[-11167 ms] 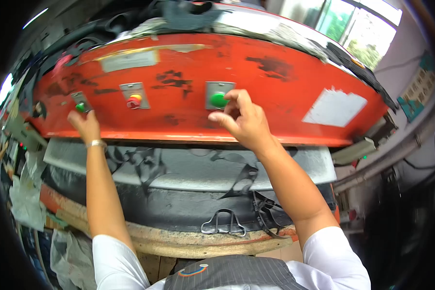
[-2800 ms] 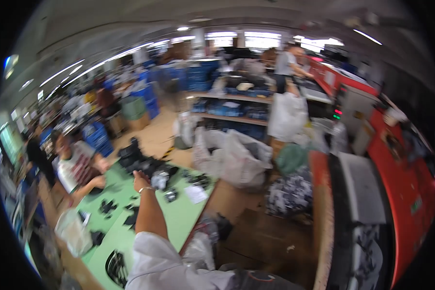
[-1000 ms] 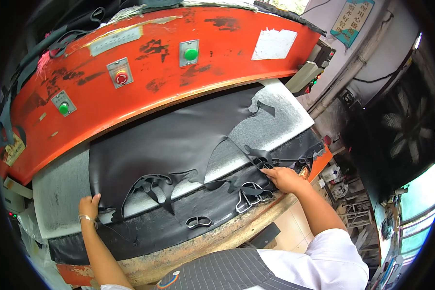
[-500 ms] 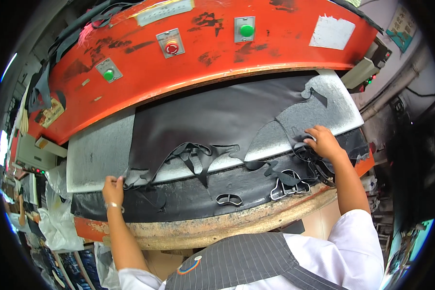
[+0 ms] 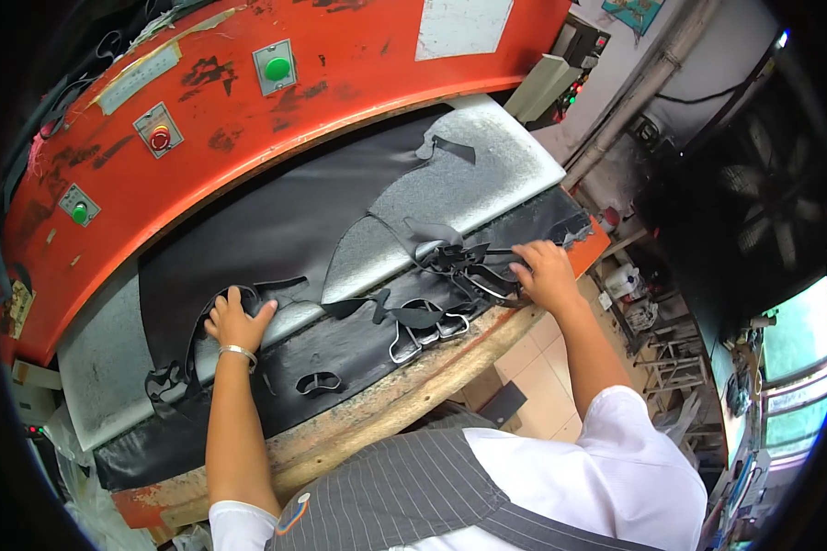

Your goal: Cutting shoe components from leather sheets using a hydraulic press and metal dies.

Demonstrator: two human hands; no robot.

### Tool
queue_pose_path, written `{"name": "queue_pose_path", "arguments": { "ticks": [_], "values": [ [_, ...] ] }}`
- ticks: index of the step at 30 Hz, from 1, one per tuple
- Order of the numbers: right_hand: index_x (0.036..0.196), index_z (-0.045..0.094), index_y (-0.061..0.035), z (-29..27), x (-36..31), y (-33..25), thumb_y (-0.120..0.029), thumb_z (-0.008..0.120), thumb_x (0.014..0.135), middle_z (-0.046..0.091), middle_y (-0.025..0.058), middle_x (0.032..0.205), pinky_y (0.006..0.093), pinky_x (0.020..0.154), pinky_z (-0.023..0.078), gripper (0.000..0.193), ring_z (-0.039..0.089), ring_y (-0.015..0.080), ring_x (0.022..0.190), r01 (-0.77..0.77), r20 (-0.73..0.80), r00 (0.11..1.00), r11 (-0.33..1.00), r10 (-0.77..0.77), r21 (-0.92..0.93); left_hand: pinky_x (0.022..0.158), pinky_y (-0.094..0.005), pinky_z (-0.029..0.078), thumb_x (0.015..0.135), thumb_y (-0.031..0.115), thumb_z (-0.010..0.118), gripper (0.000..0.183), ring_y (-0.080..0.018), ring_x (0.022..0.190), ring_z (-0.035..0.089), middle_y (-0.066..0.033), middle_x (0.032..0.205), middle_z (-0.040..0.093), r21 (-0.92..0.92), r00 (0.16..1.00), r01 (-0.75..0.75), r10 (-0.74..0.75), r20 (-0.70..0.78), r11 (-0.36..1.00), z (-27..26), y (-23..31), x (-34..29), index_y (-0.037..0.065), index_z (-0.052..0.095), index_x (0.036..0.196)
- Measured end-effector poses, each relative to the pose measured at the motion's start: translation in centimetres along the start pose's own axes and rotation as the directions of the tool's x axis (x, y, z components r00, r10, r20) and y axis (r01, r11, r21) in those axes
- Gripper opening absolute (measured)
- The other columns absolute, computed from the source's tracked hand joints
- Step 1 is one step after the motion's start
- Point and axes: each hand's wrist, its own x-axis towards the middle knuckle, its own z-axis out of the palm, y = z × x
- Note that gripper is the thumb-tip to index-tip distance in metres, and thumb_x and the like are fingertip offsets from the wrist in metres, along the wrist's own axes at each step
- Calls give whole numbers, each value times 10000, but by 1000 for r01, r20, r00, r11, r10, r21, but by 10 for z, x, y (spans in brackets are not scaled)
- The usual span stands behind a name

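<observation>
Black sheet (image 5: 248,211) lies on the pale board (image 5: 501,156), its near edge by our left hand (image 5: 236,328), fingers spread; our right hand (image 5: 551,275), fingers apart, is beside black scraps (image 5: 455,260), right. Contact we cannot tell.

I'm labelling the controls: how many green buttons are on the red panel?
2: one green button right of the red button, a second green button left of it, lower down.
</observation>
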Motion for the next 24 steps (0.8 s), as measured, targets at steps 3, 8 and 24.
{"name": "queue_pose_path", "arguments": {
  "ticks": [3,8,24],
  "values": [
    [1053,670,-79,-1,-25,13,-260,689,808,637,90,999,422,849,420,305,572,288,984,-86,59,995,995,83,50,955,-536,346,763,381,685,400,-381,1134,475,-190,1177,546,-51,998,-60,61,26,997,-6,15,-3,75,622,1014],
    [1123,620,-55,-4,-46,7,-341,746,678,605,126,1066,465,953,362,544,504,344,1075,20,160,986,992,-40,124,857,-449,438,764,181,662,160,-354,973,521,-149,1016,592,-154,851,-499,448,-273,853,25,3,-57,54,612,847],
    [845,626,37,-37,-22,13,-286,836,528,624,200,840,428,746,479,499,594,398,818,-165,319,944,960,86,228,936,-386,466,783,216,746,418,-313,1098,569,-164,1273,530,-399,982,180,-140,127,899,-87,-146,-140,63,617,1150]
  ]
}}
